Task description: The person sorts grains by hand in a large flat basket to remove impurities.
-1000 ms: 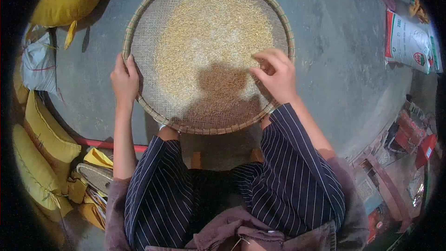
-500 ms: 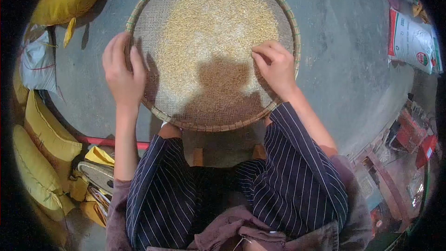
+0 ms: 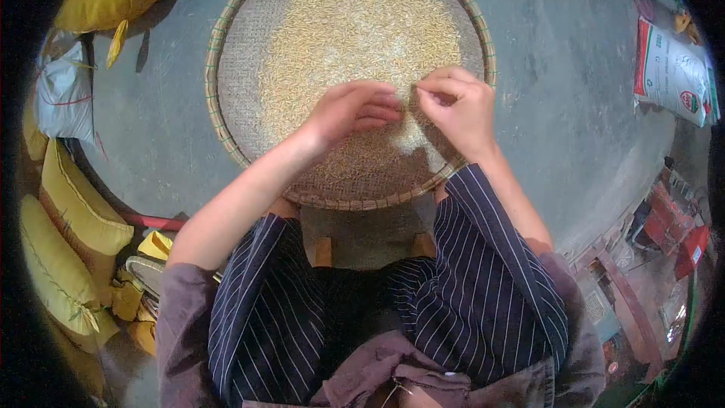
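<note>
A round woven tray (image 3: 214,79) with a bound rim lies in front of my knees. Pale yellow grain (image 3: 317,38) is spread over its middle, with whiter patches near the hands. My left hand (image 3: 356,112) hovers over the middle of the grain, fingers pointing right and somewhat apart, with nothing visible in it. At the tray's right side, my right hand (image 3: 458,106) has thumb and forefinger pinched together over the grain; whatever lies between the tips is too small to make out.
Yellow sacks (image 3: 75,211) and a whitish bag (image 3: 65,94) line the left side. A red bar (image 3: 158,222) lies near my left knee. Printed bags (image 3: 672,72) are at the upper right, with red and metal items (image 3: 668,219) below them.
My left hand has moved right, from the tray's left rim to over the grain near my right hand. My right hand has shifted slightly right with the view.
</note>
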The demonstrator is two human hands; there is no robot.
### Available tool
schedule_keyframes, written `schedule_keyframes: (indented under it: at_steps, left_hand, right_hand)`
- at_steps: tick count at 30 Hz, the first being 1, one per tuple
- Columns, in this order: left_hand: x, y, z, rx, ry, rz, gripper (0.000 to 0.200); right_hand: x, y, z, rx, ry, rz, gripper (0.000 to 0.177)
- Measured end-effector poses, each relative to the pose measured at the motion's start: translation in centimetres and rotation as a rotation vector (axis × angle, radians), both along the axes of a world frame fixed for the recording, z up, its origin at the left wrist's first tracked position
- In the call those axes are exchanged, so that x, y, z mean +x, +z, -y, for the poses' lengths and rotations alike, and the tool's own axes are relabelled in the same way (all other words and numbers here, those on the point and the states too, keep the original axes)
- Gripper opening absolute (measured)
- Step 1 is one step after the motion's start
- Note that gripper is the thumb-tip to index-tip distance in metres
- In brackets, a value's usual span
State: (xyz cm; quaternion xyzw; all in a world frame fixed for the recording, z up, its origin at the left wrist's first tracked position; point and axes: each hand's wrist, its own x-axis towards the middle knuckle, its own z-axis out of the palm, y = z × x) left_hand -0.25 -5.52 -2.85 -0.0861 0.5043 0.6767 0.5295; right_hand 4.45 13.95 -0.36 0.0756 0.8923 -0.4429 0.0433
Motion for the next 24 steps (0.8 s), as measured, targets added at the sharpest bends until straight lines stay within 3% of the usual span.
schedule_keyframes:
  at_steps: [2, 4, 5, 9, 11, 14, 18, 24]
  left_hand:
    - [0.0, -0.3, -1.4, 0.014, 0.039, 0.138, 0.040]
    - [0.1, -0.4, -2.3, 0.209, 0.118, 0.190, 0.041]
    - [0.3, -0.3, -2.5, 0.212, 0.120, 0.189, 0.041]
    - [0.2, 0.8, -2.6, 0.207, 0.121, 0.220, 0.046]
    - [0.3, 0.7, -2.0, 0.211, 0.073, 0.212, 0.048]
    - [0.6, 0.5, -1.5, 0.165, 0.071, 0.242, 0.053]
    - [0.7, 0.4, -1.1, 0.137, 0.079, 0.240, 0.053]
    - [0.6, 0.7, -1.0, 0.155, 0.082, 0.225, 0.051]
  right_hand:
    - [-0.3, 1.2, 0.5, -0.045, 0.017, 0.050, 0.013]
    - [-0.6, 1.6, 1.0, -0.113, 0.212, -0.159, 0.018]
    - [-0.6, 1.8, 1.2, -0.027, 0.264, -0.184, 0.021]
    - [-1.0, 2.3, -0.3, -0.022, 0.254, -0.202, 0.021]
    - [-1.4, 2.5, -1.6, 0.065, 0.047, -0.069, 0.023]
    - [-2.4, 0.5, -3.1, 0.202, 0.011, -0.097, 0.025]
    - [-3.5, -1.1, -3.0, 0.278, 0.144, -0.226, 0.033]
    - [-4.5, -1.9, -3.1, 0.266, 0.209, -0.151, 0.028]
